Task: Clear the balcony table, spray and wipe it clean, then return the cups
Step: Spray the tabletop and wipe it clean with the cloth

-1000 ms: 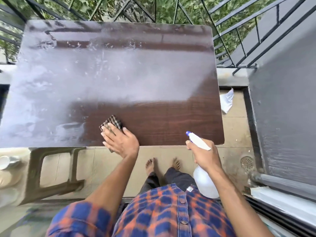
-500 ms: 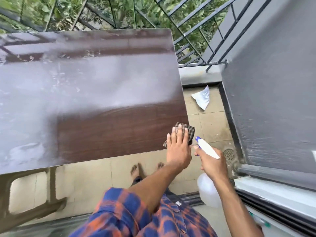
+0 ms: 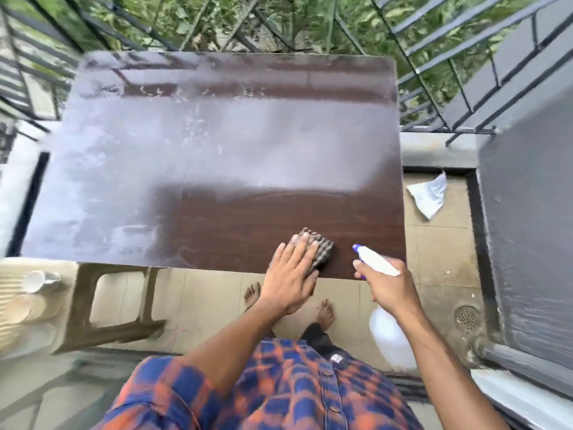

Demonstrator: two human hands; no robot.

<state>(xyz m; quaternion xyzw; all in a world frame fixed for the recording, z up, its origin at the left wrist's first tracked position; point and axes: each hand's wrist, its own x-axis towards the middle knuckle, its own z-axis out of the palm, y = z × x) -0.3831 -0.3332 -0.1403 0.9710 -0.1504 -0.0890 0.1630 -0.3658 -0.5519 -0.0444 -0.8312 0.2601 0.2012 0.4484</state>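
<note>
Left hand [image 3: 291, 274] lies flat on the cloth [image 3: 321, 247] at the worktop's [image 3: 217, 150] 5 o'clock edge; right hand [image 3: 387, 288] grips the bottle [image 3: 391, 339].
One stroke toward 6 could drag the cloth off that edge; a cup [image 3: 38, 280] sits off the worktop at 8 o'clock.

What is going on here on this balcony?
A person is wiping the balcony table. The left hand presses a checked cloth flat near the table's front edge, while the right hand grips a spray bottle beside it. The near right part looks dark and wiped; the rest is cloudy. A white cup waits off the table, at the left.
</note>
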